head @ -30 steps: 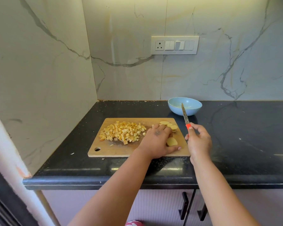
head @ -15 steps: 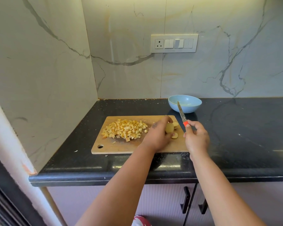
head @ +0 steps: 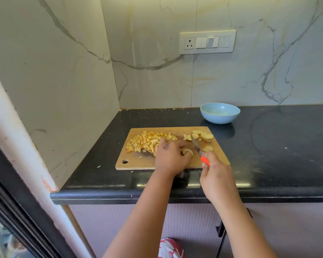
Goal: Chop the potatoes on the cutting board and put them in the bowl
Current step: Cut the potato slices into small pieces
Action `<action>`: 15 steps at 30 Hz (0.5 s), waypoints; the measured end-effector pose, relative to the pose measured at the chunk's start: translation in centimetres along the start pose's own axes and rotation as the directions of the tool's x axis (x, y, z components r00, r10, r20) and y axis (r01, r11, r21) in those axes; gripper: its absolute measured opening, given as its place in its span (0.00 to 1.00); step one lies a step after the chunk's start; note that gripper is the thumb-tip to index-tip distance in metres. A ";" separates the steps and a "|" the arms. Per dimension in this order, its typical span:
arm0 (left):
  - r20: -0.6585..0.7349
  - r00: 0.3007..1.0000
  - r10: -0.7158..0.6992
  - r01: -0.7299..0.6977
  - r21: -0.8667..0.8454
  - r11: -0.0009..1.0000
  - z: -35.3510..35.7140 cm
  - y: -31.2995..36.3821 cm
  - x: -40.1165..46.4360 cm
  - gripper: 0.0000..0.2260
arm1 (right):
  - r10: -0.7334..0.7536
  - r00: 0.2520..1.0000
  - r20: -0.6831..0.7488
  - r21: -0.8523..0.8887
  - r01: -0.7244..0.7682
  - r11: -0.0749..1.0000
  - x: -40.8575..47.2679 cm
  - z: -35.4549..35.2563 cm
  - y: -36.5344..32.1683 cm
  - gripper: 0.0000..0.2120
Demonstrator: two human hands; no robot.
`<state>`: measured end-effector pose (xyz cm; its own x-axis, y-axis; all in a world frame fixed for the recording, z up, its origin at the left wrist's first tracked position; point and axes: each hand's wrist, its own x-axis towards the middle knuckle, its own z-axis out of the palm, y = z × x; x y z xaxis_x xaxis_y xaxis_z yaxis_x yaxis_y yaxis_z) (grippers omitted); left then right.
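A wooden cutting board (head: pixel 218 157) lies on the black counter. A heap of diced potato (head: pixel 147 141) covers its left half. Round potato slices (head: pixel 203 135) sit at its far right corner, and one more slice (head: pixel 208 148) lies nearer. My left hand (head: pixel 171 158) pins a potato slice (head: pixel 187 152) against the board with curled fingers. My right hand (head: pixel 215 172) grips the orange handle of a knife (head: pixel 197 147), whose blade points away just right of that slice. A light blue bowl (head: pixel 220 113) stands behind the board, and looks empty.
Marble walls close the counter at the back and left, with a switch panel (head: pixel 207 42) on the back wall. The black counter (head: pixel 278 146) stretches to the right of the board. Cabinet doors with dark handles (head: pixel 219 229) sit under the counter edge.
My left hand picked a slice from the right pile and set it down near the board's front middle. The knife came down from over the bowl to beside that slice.
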<state>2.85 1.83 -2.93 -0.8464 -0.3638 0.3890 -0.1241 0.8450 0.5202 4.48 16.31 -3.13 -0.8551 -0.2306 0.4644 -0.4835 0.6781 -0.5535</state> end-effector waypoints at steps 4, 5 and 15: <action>0.074 0.997 0.038 -0.046 0.103 0.994 -0.4 0.3 -1.0 0.15 | 0.042 0.995 0.093 -0.074 -0.035 0.997 -0.5 -0.8 -0.6 0.11; 0.074 0.997 0.024 -0.031 0.094 0.995 -0.4 0.3 -1.0 0.15 | 0.052 0.993 0.109 -0.080 -0.043 0.996 -0.6 -0.8 -0.9 0.10; 0.076 0.996 -0.046 0.048 -0.022 0.999 -0.8 0.3 -0.9 0.12 | 0.083 0.979 0.189 -0.174 -0.050 0.984 -1.0 -0.2 -1.9 0.15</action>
<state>4.04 2.07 -2.53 -0.8768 -0.3716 0.3052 -0.1535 0.8178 0.5546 6.26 15.43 -2.35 -0.9121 -0.3013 0.2781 -0.4005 0.7996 -0.4475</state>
